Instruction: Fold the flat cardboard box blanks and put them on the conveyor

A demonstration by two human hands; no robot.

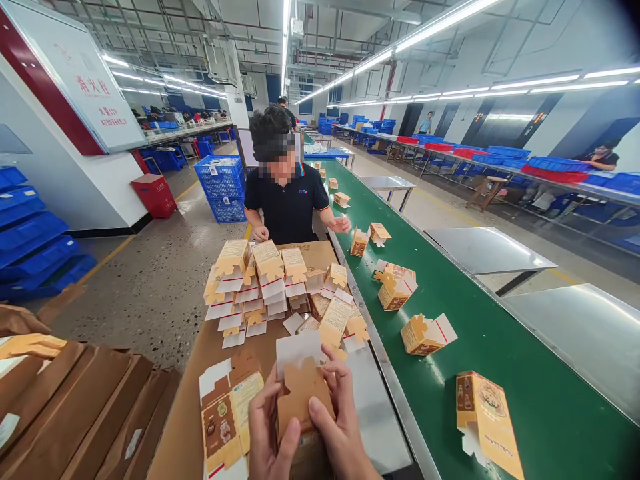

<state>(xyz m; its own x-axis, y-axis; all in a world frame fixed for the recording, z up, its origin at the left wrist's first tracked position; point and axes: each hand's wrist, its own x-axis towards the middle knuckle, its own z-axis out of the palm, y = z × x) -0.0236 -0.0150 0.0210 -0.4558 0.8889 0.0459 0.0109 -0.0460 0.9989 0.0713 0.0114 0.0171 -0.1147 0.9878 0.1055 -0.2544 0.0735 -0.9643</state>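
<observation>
Between my two hands is a small cardboard box (306, 393), its brown inner flaps and a white flap facing up and away from me. My left hand (270, 427) wraps its left side, thumb on the front. On the right side my right hand (340, 413) grips it, with the thumb pressed on the brown flap. The lower part of the box is in shadow. Flat printed cartons (227, 413) lie to the left of my hands. Just beyond is a heap of cream boxes (267, 267) with loose flaps.
A green conveyor belt (480, 347) runs along the right, carrying several boxes (393, 287) with flaps up. Across the heap sits a co-worker (285, 200), one hand by the belt. Brown cartons (100, 413) stand at lower left. Steel tables (490, 250) line the belt's far side.
</observation>
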